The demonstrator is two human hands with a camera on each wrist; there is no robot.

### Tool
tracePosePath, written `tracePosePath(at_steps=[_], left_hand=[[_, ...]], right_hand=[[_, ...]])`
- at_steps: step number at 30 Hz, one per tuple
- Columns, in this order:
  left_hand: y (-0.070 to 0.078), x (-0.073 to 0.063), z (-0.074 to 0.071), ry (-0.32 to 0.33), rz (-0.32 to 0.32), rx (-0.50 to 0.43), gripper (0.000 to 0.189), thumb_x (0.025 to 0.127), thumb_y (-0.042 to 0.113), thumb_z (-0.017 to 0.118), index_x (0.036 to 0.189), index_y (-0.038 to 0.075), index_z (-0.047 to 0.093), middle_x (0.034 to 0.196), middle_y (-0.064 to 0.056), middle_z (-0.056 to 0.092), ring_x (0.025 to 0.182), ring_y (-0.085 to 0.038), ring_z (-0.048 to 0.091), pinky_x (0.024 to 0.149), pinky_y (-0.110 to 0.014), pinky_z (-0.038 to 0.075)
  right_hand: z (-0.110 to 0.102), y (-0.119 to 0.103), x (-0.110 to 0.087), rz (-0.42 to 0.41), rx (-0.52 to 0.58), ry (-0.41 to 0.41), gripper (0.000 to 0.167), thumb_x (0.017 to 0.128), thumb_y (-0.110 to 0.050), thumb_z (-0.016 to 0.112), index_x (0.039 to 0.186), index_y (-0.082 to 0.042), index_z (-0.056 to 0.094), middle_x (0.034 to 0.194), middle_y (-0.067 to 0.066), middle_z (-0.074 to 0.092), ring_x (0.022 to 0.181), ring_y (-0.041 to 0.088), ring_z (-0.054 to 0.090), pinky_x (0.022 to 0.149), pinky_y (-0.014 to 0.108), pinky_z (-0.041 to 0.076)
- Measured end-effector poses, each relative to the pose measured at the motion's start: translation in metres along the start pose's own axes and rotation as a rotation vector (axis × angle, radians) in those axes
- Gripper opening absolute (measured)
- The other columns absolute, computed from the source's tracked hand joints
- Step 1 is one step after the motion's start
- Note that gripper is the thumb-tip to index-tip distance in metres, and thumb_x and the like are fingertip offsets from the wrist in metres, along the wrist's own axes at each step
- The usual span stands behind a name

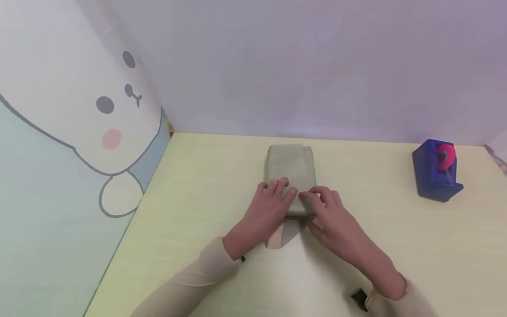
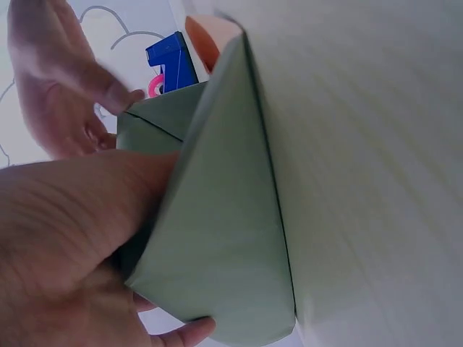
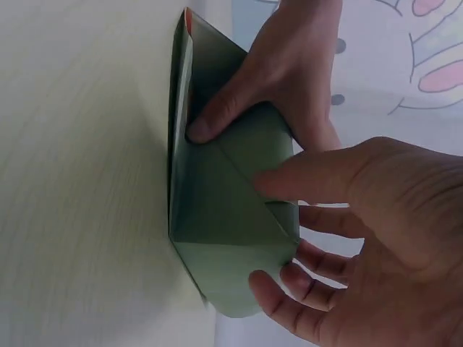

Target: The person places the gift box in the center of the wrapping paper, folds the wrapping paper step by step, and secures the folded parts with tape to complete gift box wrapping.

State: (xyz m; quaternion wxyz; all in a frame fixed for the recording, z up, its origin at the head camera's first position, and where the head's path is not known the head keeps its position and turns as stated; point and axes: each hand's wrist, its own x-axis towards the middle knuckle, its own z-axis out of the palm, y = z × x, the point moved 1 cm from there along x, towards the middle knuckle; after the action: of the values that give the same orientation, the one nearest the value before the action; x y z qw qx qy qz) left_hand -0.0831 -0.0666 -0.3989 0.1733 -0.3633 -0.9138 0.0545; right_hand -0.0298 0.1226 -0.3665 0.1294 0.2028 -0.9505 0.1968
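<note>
At the lower centre, a paper flap [image 1: 275, 238] with a peach inner side juts out over a pale bench [image 1: 396, 233]. Just above it, mid-frame, lies a green paper-wrapped package [image 1: 289, 163]; the left hand [image 1: 266, 212] grips its left side, the right hand [image 1: 338, 226] pinches its near right corner. Farther, right of frame, stands a blue tape dispenser [image 1: 429, 178].

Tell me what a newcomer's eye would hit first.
Probably the boxy parcel in grey-green paper, central in the head view, held by the left hand and right hand. Next, the blue, blocky tape dispenser with its round pink roll, at right. Then the white, outlined cartoon animal face, upper left.
</note>
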Motion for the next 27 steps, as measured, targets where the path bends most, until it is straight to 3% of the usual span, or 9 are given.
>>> tracePosePath(at_steps=[2,4,7,10,13,20,24,27], left_hand=[[-0.001,0.001,0.000,-0.010,0.005,-0.007,0.065,0.084,0.045,0.085,0.129,0.018,0.046,0.135,-0.007,0.047,0.113,-0.023,0.045,0.093,-0.040,0.049],[-0.004,0.001,-0.003,-0.052,0.017,-0.073,0.064,0.086,0.044,0.083,0.130,0.018,0.046,0.138,-0.008,0.046,0.116,-0.024,0.045,0.095,-0.043,0.049],[-0.021,0.000,-0.013,-0.166,0.068,-0.341,0.061,0.089,0.038,0.081,0.136,0.017,0.048,0.148,-0.009,0.042,0.127,-0.026,0.043,0.101,-0.045,0.048],[-0.046,-0.003,-0.022,-0.293,0.146,-0.668,0.061,0.092,0.016,0.078,0.144,0.016,0.046,0.160,-0.008,0.034,0.143,-0.028,0.035,0.113,-0.046,0.042],[-0.066,-0.005,-0.025,-0.355,0.216,-0.847,0.072,0.089,-0.007,0.073,0.150,0.015,0.042,0.166,-0.006,0.030,0.151,-0.027,0.028,0.122,-0.044,0.036],[-0.079,-0.009,-0.021,-0.336,0.277,-0.882,0.086,0.081,-0.018,0.073,0.155,0.013,0.040,0.168,-0.004,0.031,0.156,-0.025,0.026,0.127,-0.044,0.031],[-0.076,-0.008,-0.013,-0.259,0.280,-0.802,0.087,0.079,-0.021,0.070,0.154,0.016,0.045,0.165,-0.003,0.036,0.152,-0.025,0.030,0.123,-0.044,0.036],[-0.072,-0.006,-0.010,-0.199,0.265,-0.714,0.083,0.081,-0.014,0.075,0.151,0.020,0.049,0.160,-0.002,0.041,0.148,-0.025,0.035,0.113,-0.044,0.044]], right_hand=[[0.005,0.002,0.004,-0.007,-0.020,-0.049,0.064,0.076,0.003,0.087,0.131,-0.007,0.056,0.132,0.019,0.052,0.112,0.039,0.056,0.067,0.042,0.059],[0.009,0.003,0.006,0.013,-0.022,-0.059,0.063,0.076,0.003,0.088,0.129,-0.008,0.056,0.131,0.019,0.051,0.109,0.038,0.059,0.063,0.042,0.059],[0.014,0.004,0.008,0.049,0.006,-0.048,0.060,0.077,0.001,0.089,0.126,-0.009,0.055,0.130,0.016,0.050,0.105,0.034,0.064,0.058,0.040,0.057],[0.017,0.005,0.008,0.068,0.036,-0.038,0.059,0.078,-0.001,0.089,0.125,-0.009,0.055,0.130,0.013,0.049,0.103,0.032,0.066,0.057,0.037,0.056],[0.019,0.005,0.008,0.085,0.043,-0.037,0.059,0.078,-0.003,0.090,0.126,-0.008,0.055,0.131,0.012,0.049,0.104,0.032,0.067,0.056,0.037,0.056],[0.023,0.006,0.008,0.114,0.045,-0.056,0.061,0.078,-0.003,0.090,0.126,-0.009,0.054,0.135,0.013,0.048,0.101,0.032,0.069,0.057,0.035,0.055],[0.024,0.006,0.008,0.119,0.039,-0.060,0.061,0.078,-0.003,0.090,0.126,-0.008,0.053,0.135,0.012,0.047,0.099,0.031,0.069,0.056,0.033,0.054],[0.023,0.005,0.008,0.117,0.031,-0.056,0.060,0.078,-0.003,0.090,0.126,-0.007,0.054,0.134,0.013,0.048,0.098,0.031,0.068,0.055,0.033,0.054]])
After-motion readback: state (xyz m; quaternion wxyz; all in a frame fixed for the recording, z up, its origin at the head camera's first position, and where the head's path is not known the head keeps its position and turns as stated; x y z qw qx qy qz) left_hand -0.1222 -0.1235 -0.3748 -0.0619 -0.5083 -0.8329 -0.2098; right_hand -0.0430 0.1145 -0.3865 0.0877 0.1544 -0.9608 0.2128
